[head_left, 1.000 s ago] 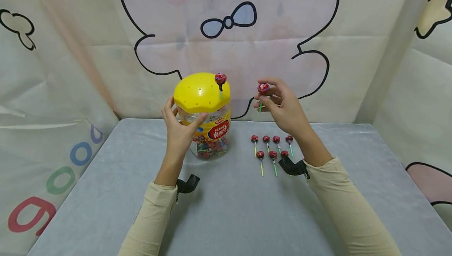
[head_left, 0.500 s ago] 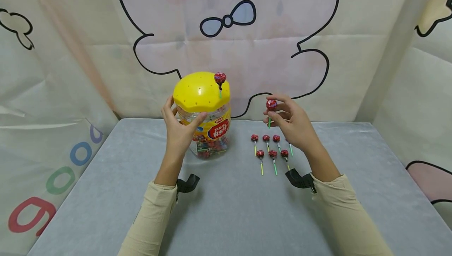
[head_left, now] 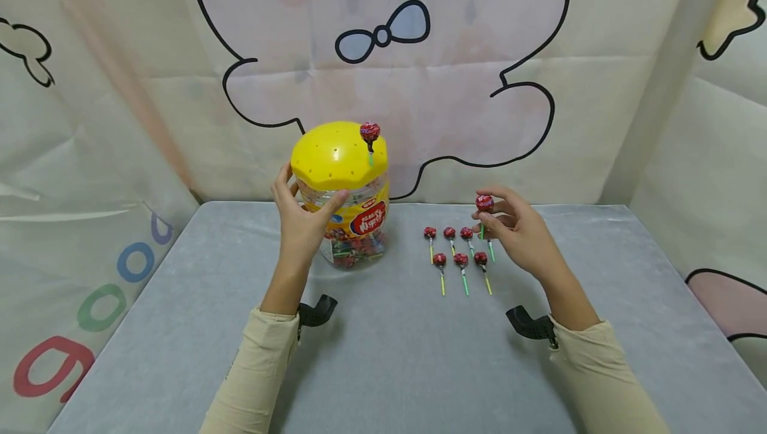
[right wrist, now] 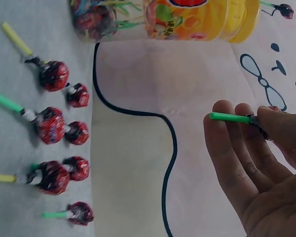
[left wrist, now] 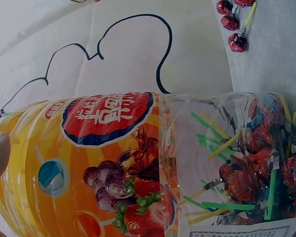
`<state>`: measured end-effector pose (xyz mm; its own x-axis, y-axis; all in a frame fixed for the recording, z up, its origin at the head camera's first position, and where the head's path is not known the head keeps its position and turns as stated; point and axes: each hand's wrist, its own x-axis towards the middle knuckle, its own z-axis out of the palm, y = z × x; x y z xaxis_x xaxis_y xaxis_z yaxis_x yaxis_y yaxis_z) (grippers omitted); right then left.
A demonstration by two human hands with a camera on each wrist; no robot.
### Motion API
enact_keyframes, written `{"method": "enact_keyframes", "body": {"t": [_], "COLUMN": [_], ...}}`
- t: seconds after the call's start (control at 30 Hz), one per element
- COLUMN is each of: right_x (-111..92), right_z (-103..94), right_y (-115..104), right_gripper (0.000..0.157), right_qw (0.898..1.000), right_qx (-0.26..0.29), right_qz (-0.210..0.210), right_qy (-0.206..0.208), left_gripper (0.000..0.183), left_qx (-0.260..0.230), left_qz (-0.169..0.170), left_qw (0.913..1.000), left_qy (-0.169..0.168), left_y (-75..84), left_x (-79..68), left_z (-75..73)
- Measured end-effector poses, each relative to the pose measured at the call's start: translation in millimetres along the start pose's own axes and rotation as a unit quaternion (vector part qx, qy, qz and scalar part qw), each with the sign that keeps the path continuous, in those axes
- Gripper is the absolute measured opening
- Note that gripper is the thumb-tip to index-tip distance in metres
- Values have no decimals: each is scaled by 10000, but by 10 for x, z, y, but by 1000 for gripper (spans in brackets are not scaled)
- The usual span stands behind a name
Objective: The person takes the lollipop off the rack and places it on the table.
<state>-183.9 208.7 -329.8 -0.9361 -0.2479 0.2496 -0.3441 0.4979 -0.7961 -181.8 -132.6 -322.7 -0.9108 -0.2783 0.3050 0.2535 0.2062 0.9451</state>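
Note:
My left hand (head_left: 301, 229) grips a clear plastic candy jar (head_left: 367, 219), thumb on its front and fingers around the left side. A yellow lid (head_left: 332, 158) with small holes caps it, and one lollipop (head_left: 369, 133) stands upright in the lid. Through the jar's wall, in the left wrist view, many wrapped lollipops (left wrist: 241, 182) show with green and yellow sticks. To the right, above the table, my right hand (head_left: 522, 237) pinches a red-wrapped lollipop (head_left: 485, 204); its green stick (right wrist: 229, 117) points away from the palm in the right wrist view.
Several red lollipops (head_left: 461, 260) lie in two rows on the grey tablecloth (head_left: 407, 354), right of the jar. The one at the far right end of the back row is partly covered by the right hand. A cartoon-printed curtain (head_left: 455, 108) hangs behind the table.
My right hand has moved right and down with its lollipop, from beside the lid to over the back row's right end. The left hand stays on the jar.

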Motion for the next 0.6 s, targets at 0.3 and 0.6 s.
{"method": "enact_keyframes", "body": {"t": [0.3, 0.6], "right_x": [-150, -194], "right_z": [-42, -156], "right_y": [236, 337], "right_gripper": [44, 45], "right_qw": [9984, 9949], "right_qx": [-107, -143], "right_qz": [476, 679], "right_qy": [-299, -726], "left_gripper": [93, 94], "left_qx": [3, 37], "left_qz": [-51, -56], "left_qw": [10000, 10000], "left_qy": [-79, -45], "left_y": [-25, 0], "left_x": [11, 7], "left_z": [13, -14]}}
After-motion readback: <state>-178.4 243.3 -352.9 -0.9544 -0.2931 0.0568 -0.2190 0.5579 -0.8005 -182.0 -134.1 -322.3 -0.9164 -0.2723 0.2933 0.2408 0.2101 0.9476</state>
